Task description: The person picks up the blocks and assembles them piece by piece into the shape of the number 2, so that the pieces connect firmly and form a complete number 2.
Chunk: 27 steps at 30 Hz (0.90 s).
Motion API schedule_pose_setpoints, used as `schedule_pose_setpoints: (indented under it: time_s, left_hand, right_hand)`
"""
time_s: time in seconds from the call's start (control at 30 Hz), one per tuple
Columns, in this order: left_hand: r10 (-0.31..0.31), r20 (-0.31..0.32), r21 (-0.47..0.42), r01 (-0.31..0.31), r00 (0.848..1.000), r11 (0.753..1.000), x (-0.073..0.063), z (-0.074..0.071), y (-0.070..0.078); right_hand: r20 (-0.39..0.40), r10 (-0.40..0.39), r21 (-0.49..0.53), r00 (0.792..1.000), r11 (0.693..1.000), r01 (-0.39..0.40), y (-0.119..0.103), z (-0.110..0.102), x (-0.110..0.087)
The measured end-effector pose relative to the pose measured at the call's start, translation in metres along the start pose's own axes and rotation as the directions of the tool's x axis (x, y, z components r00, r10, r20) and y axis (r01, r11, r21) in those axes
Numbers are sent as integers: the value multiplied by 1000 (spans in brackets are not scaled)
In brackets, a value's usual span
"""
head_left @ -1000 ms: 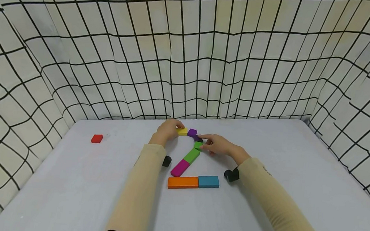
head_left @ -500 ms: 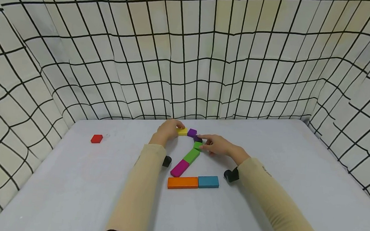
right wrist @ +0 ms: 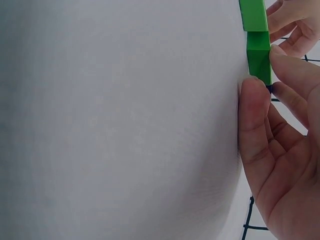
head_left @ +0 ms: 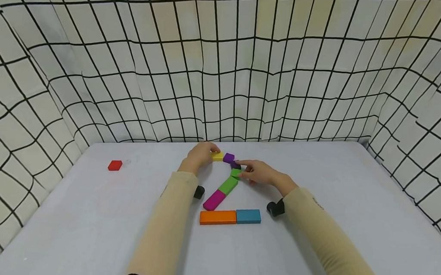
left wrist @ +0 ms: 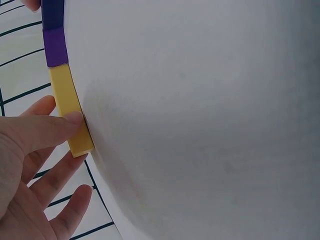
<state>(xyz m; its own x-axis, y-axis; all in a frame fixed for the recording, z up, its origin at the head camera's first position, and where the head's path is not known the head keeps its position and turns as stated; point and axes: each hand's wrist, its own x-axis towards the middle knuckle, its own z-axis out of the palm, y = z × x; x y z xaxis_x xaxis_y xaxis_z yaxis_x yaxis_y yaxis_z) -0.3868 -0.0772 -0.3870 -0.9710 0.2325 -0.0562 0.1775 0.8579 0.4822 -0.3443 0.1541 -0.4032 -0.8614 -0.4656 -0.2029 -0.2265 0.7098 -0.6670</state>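
At the far edge of the table my left hand [head_left: 200, 154] pinches a yellow block [left wrist: 64, 92], thumb on its upper face and fingers along its outer side and end. A small purple block [head_left: 229, 158] adjoins the yellow one. Beyond it sits a dark purple block [head_left: 235, 165], where the extended index finger of my right hand [head_left: 260, 174] rests. The right thumb touches a small green block [right wrist: 259, 60] beside it; in the right wrist view, fingers mostly hide the dark block. A longer green block [head_left: 228, 184] and a magenta block [head_left: 214, 200] continue the curved row.
An orange block [head_left: 218, 217] and a blue block [head_left: 248, 216] lie end to end in front of the row. One red block [head_left: 115, 165] sits apart at the left. Black-gridded white walls [head_left: 224, 86] surround the white table [head_left: 81, 230].
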Motion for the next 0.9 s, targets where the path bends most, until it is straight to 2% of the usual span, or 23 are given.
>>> schedule_pose_setpoints:
  time_s: [0.53, 0.7, 0.9]
  left_hand:
    - [-2, 13, 5, 2, 1000, 1000, -2, -2, -2]
    - [23, 20, -21, -22, 1000, 1000, -6, -10, -8]
    - [75, -10, -11, -75, 997, 997, -12, -24, -19]
  right_hand:
    - [7, 2, 3, 1000, 1000, -2, 0, 0, 0]
    - [9, 10, 5, 1000, 1000, -10, 0, 1, 1]
    - [9, 11, 4, 1000, 1000, -11, 2, 0, 2]
